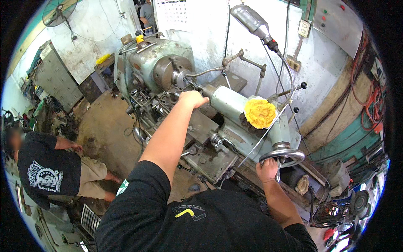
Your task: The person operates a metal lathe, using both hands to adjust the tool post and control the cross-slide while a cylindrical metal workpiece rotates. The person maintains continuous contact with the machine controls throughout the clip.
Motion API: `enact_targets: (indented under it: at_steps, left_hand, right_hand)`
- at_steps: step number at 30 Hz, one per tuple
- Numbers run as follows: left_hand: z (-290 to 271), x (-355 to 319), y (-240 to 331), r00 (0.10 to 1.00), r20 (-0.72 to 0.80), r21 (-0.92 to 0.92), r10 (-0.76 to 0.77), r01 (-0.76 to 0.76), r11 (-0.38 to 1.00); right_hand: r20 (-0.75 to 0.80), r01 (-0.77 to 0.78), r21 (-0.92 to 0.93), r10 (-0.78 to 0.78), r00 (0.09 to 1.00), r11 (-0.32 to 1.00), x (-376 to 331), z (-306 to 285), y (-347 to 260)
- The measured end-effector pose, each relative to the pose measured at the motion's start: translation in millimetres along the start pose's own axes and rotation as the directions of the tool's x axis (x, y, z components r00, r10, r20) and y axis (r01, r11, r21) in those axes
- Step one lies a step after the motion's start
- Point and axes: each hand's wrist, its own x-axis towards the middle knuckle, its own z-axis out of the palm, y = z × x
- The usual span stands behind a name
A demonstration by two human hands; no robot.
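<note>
A grey-green metal lathe fills the middle, its round chuck (pixel 166 71) at the far left end. My left arm reaches across the carriage (pixel 199 126). Beside the tip of the tailstock (pixel 228 101), close to the chuck, my left hand (pixel 193 99) is closed. Whatever its fingers hold is hidden behind the hand. My right hand (pixel 267 170) is wrapped round the near left rim of the tailstock's shiny handwheel (pixel 285 155). A crumpled yellow cloth (pixel 260 113) lies on top of the tailstock, with a thin rod slanting down beside it.
A lamp (pixel 251 22) on a bent arm and a jointed pipe (pixel 226 63) hang over the lathe. Another person (pixel 54 168) stands at the left, and part of one more (pixel 147 17) shows at the back. Cables and clutter (pixel 336 201) fill the lower right.
</note>
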Motion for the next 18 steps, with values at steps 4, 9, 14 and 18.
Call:
enact_targets:
  at_steps: [4,9,14,18]
  left_hand:
    - [2,4,5,0.999,0.018,0.057,-0.035,0.034,0.998]
    - [2,7,7,0.996,-0.006,0.04,-0.089,0.089,0.995]
    - [2,12,9,0.99,0.02,0.024,-0.14,0.139,0.99]
    - [2,17,9,0.988,0.019,-0.009,-0.154,0.154,0.988]
  right_hand:
    - [0.015,-0.01,-0.025,0.011,1.0,1.0,-1,-5,-4]
    - [0.005,0.0,0.055,-0.001,1.0,0.998,0,-13,-8]
    - [-0.014,0.005,0.061,-0.004,1.0,0.998,2,-14,-9]
    - [-0.038,-0.005,0.064,0.008,0.999,0.998,4,-15,-11]
